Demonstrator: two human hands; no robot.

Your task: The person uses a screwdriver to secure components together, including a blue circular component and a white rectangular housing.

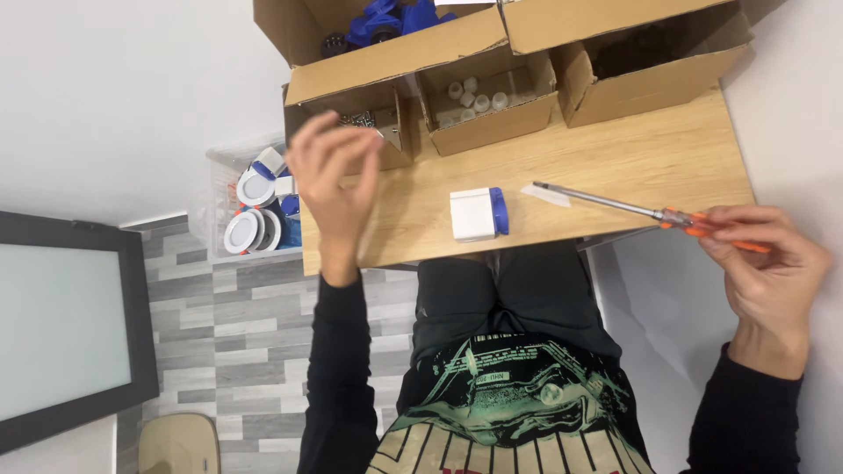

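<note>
Two hands up in the head view: the right hand [762, 263] is gripping an orange-handled screwdriver [645, 211] off the table's right edge, its shaft angled back over the wooden table [632, 158]. The left hand [332, 180] floats open and empty, fingers loosely curled, in front of the cardboard boxes [492, 79]. A white-and-blue block [479, 213] sits on the table between the hands, just beside the screwdriver's tip.
</note>
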